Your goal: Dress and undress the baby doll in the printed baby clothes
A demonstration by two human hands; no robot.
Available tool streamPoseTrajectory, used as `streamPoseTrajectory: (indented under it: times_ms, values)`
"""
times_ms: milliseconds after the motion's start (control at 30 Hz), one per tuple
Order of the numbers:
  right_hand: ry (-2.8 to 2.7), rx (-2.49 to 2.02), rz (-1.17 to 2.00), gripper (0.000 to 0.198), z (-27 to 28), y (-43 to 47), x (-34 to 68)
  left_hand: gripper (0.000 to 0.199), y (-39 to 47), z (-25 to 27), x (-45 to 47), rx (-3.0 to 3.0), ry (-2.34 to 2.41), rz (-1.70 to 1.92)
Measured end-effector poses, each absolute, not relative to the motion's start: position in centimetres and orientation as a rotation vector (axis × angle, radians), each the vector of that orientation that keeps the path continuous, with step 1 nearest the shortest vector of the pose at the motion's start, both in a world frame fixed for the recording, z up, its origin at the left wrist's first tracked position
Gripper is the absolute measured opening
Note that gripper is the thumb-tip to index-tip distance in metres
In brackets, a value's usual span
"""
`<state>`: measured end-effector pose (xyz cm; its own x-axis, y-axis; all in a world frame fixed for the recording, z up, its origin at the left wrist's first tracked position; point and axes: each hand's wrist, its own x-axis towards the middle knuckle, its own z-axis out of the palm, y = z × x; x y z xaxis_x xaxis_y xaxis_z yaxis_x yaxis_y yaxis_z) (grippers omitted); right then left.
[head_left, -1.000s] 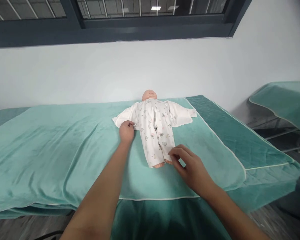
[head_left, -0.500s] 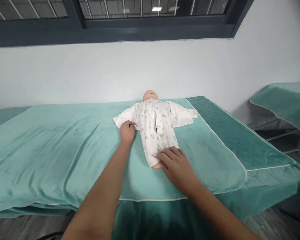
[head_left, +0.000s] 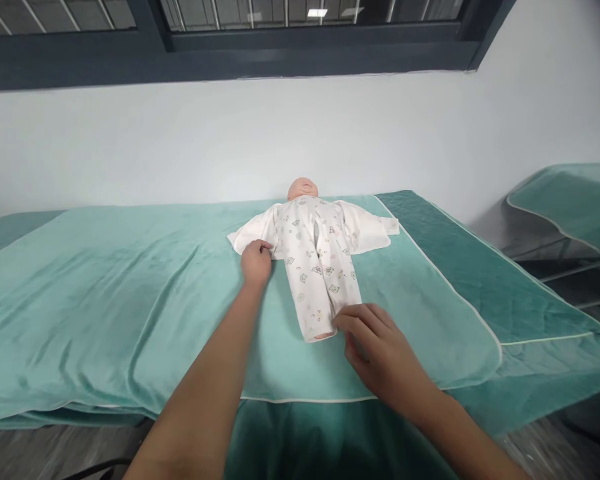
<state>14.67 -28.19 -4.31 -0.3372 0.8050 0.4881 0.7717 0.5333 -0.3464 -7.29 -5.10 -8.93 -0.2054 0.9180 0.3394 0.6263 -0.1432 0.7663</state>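
A baby doll [head_left: 303,188] lies on its back in a white top [head_left: 370,230] with its sleeves spread. Printed baby trousers [head_left: 320,267] lie over its body and legs, reaching up towards the chest. My left hand [head_left: 257,262] rests at the lower edge of the top, on the left, with its fingers curled; whether cloth is pinched there is hidden. Beside the trouser cuffs, my right hand [head_left: 380,347] has bent fingers, its thumb apart from the index finger. The index fingertip touches the trouser leg. A little of one foot shows inside the left cuff.
Under the doll, a light green blanket [head_left: 130,287] covers a bed with a darker green cover [head_left: 460,267]. A white wall [head_left: 180,140] and a dark window frame [head_left: 305,53] stand behind. Another green-covered surface [head_left: 575,200] is at the right.
My right hand has moved right and a little towards me, off the left cuff. That cuff now lies straighter and covers more of the foot. My left hand stays in place.
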Motion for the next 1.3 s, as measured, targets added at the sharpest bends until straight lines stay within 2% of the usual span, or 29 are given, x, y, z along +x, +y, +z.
streamPoseTrajectory:
  times_ms: [133, 300, 533, 700, 833, 933, 1033, 1200, 1300]
  values:
    - [-2.057, -1.45, 0.101, 0.025, -4.8, -27.9, 14.7, 0.028, -5.2, -8.9, -7.3, 1.738, 1.81, 1.27]
    - [-2.07, -1.429, 0.23, 0.014, -4.1, -27.2, 14.9, 0.027, -5.0, -8.9, -7.4, 1.746, 1.812, 1.267]
    - [-2.048, -1.229, 0.181, 0.016, -1.7, -27.3, 14.1, 0.027, -4.9, -9.0, -7.4, 1.764, 1.812, 1.278]
    - [-2.075, -1.175, 0.177, 0.015, -2.1, -28.1, 14.7, 0.028, -4.9, -9.1, -7.4, 1.799, 1.836, 1.263]
    - [-2.162, -1.219, 0.314, 0.015, -3.1, -28.5, 15.9, 0.029, -4.9, -9.1, -7.4, 1.866, 1.868, 1.222]
    - [-2.137, -1.217, 0.542, 0.01, -2.8, -28.4, 16.6, 0.028, -5.4, -8.9, -7.0, 1.974, 1.882, 1.168]
    - [-1.978, -1.275, 0.668, 0.016, -2.2, -27.1, 17.6, 0.022, -6.2, -8.3, -6.2, 2.164, 1.85, 1.084]
    - [-1.688, -1.476, 0.48, 0.019, -4.0, -19.7, 20.3, 0.019, -7.1, -7.6, -5.3, 2.725, 1.631, 0.73]
    - [-1.803, -1.53, 0.131, 0.024, -6.5, -13.9, 21.6, 0.02, -6.9, -7.6, -5.4, 2.796, 1.504, 0.676]
